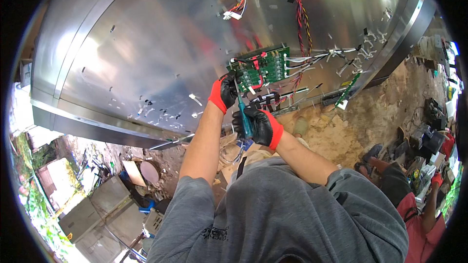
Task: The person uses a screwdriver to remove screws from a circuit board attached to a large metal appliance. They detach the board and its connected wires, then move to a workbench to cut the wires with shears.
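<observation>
A green circuit board (267, 70) lies on a large shiny metal panel (161, 44), with red and white wires plugged into it. My left hand (224, 91), in a black glove with a red cuff, is at the board's left edge. Its fingers are closed beside the screwdriver's shaft; whether they grip the board or the shaft is hidden. Wrapped in my right hand (262, 125), gloved the same way, is a screwdriver (245, 119) with a teal handle. Its shaft points up toward the board's left edge, and its tip is hidden by my left fingers.
A bundled wire harness (303, 24) runs over the panel, held by black tape. At right, a narrow green board (347, 92) lies near the panel's edge. Behind me on the right, a person in red (414, 219) is among scattered parts. A grey metal cabinet (97, 214) stands lower left.
</observation>
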Available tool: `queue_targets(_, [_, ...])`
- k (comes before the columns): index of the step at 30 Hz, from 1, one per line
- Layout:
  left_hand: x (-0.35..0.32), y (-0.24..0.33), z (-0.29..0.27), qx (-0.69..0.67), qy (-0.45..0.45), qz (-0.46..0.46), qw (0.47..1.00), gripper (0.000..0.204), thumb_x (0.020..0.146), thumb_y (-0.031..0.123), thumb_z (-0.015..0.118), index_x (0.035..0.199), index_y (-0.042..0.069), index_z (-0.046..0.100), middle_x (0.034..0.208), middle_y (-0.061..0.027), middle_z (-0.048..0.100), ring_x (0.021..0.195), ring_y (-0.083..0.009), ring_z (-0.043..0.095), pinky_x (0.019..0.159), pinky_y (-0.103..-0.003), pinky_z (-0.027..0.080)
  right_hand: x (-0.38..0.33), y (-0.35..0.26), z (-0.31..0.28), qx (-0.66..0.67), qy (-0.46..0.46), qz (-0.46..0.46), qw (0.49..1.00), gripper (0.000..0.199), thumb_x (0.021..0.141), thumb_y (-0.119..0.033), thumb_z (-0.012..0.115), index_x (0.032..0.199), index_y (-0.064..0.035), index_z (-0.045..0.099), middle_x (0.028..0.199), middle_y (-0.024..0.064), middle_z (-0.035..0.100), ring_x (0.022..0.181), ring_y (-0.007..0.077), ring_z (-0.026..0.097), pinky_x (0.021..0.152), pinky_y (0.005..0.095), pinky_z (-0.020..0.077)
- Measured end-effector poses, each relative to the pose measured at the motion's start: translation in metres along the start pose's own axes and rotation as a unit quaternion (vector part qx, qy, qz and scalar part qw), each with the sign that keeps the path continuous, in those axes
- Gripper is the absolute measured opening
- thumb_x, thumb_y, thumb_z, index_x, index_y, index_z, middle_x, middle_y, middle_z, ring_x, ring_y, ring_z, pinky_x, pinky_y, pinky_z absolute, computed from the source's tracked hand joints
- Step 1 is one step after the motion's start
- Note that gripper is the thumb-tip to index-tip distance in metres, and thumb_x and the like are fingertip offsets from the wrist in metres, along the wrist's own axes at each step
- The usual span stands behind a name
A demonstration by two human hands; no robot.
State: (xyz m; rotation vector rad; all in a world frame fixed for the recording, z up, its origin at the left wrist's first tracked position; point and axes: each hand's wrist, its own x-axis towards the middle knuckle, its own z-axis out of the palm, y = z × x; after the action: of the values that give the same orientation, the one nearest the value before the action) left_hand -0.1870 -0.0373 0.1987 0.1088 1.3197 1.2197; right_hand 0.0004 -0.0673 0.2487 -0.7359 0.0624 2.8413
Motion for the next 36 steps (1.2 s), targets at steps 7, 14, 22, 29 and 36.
queue_targets(7, [-0.002,-0.001,0.001,0.149,0.034,0.075,0.985,0.031,0.092,0.037,0.058,0.098,0.007,0.066,0.074,0.0003,0.055,0.059,-0.0125,0.05,0.052,-0.026,0.042,0.012,0.009,0.001,-0.113,0.073,-0.071,0.988,0.026,0.086,-0.03,0.064,0.099,-0.0075,0.062,0.086,0.0105,0.066,0.072,0.0217,0.064,0.061,0.0337,0.0527])
queue_targets(14, [-0.009,0.004,0.016,0.07,0.006,0.059,0.996,0.028,0.094,0.033,0.055,0.094,0.006,0.062,0.072,-0.0018,0.056,0.061,-0.0132,0.052,0.053,-0.029,0.043,0.014,-0.001,-0.018,-0.055,0.039,-0.023,0.997,0.029,0.086,-0.031,0.063,0.1,-0.006,0.06,0.091,0.0128,0.066,0.078,0.0251,0.064,0.067,0.0384,0.0539])
queue_targets(22, [0.009,0.001,0.001,0.164,0.047,0.1,0.98,0.027,0.095,0.033,0.054,0.084,0.009,0.062,0.065,-0.0006,0.054,0.057,-0.0122,0.05,0.05,-0.027,0.04,0.006,-0.001,0.009,0.051,-0.072,0.023,0.996,0.038,0.093,-0.038,0.051,0.104,-0.0028,0.062,0.098,0.0153,0.066,0.083,0.0308,0.066,0.07,0.0402,0.0553])
queue_targets(29, [0.014,0.004,0.008,0.15,0.121,0.082,0.978,0.031,0.091,0.036,0.06,0.096,0.005,0.064,0.085,-0.005,0.064,0.072,-0.0172,0.059,0.063,-0.031,0.049,0.003,-0.002,0.0,-0.347,0.158,-0.186,0.906,0.026,0.079,-0.023,0.072,0.09,-0.0022,0.062,0.076,0.0069,0.064,0.066,0.0126,0.057,0.058,0.0286,0.0457])
queue_targets(36, [0.047,0.01,-0.01,-0.064,0.043,0.039,0.996,0.028,0.092,0.029,0.057,0.105,0.005,0.064,0.099,-0.0091,0.068,0.089,-0.0223,0.063,0.081,-0.033,0.051,0.016,0.007,-0.009,-0.338,0.207,-0.21,0.894,0.032,0.086,-0.032,0.054,0.088,-0.0003,0.062,0.076,0.0123,0.064,0.067,0.0228,0.059,0.063,0.0354,0.0466])
